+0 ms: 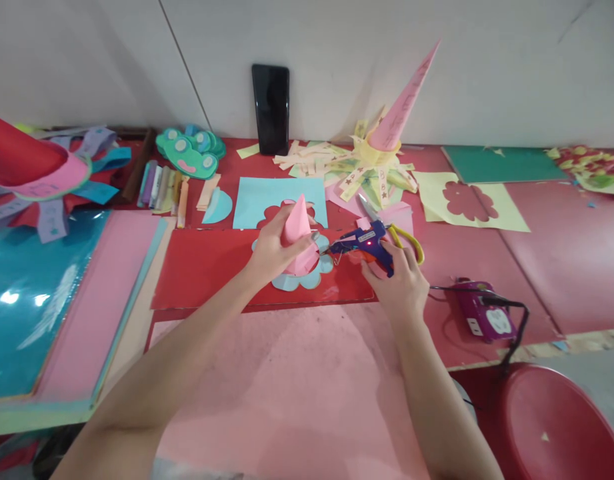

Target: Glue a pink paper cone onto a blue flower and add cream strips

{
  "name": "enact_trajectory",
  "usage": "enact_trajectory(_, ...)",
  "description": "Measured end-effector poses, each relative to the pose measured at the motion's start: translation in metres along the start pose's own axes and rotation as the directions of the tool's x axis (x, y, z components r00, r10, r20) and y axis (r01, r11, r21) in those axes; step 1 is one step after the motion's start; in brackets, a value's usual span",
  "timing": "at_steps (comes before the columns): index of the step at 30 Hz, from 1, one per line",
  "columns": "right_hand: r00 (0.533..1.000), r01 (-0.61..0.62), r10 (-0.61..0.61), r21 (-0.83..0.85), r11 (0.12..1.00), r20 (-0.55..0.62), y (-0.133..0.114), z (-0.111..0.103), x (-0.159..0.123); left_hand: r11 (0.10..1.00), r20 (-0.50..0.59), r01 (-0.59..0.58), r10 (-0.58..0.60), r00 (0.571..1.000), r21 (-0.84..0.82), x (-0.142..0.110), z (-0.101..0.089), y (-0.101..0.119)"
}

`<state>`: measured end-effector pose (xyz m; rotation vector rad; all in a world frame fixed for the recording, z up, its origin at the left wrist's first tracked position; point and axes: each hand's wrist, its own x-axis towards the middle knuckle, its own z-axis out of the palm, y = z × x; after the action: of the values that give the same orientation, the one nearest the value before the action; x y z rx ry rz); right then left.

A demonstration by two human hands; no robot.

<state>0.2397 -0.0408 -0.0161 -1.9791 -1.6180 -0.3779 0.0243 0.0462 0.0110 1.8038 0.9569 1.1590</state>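
My left hand [274,250] grips a small pink paper cone [297,227], which stands upright on a light blue scalloped paper flower [289,283]. Both rest on a red sheet [207,270]. In my right hand [401,283] is a blue hot glue gun [369,239] with a lit red light. Its nozzle points left, close to the cone's lower right side; whether it touches the paper I cannot tell. Yellow-handled scissors [407,241] lie just behind the glue gun. A light blue sheet with a flower-shaped cutout [247,197] lies behind the cone.
A tall pink cone with paper strips [399,117] stands at the back, near a phone [271,110] leaning on the wall. Markers [157,187] and green frog cutouts [189,150] lie left. A purple power box [484,310] with a cord and a red stool [557,423] are at right.
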Motion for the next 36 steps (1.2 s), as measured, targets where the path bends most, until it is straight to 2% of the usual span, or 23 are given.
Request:
enact_trajectory(14, 0.996, 0.088, -0.088, -0.003, 0.996, -0.027, 0.0011, -0.0038, 0.0012, 0.999, 0.015, 0.006, -0.005, 1.0, -0.043, -0.0008, 0.0016, -0.0005)
enact_trajectory(36, 0.994, 0.105, -0.104, 0.006, 0.994, -0.04, -0.0029, -0.0093, 0.0051, 0.998, 0.027, -0.016, 0.018, 0.999, -0.065, 0.0001, 0.0011, -0.0003)
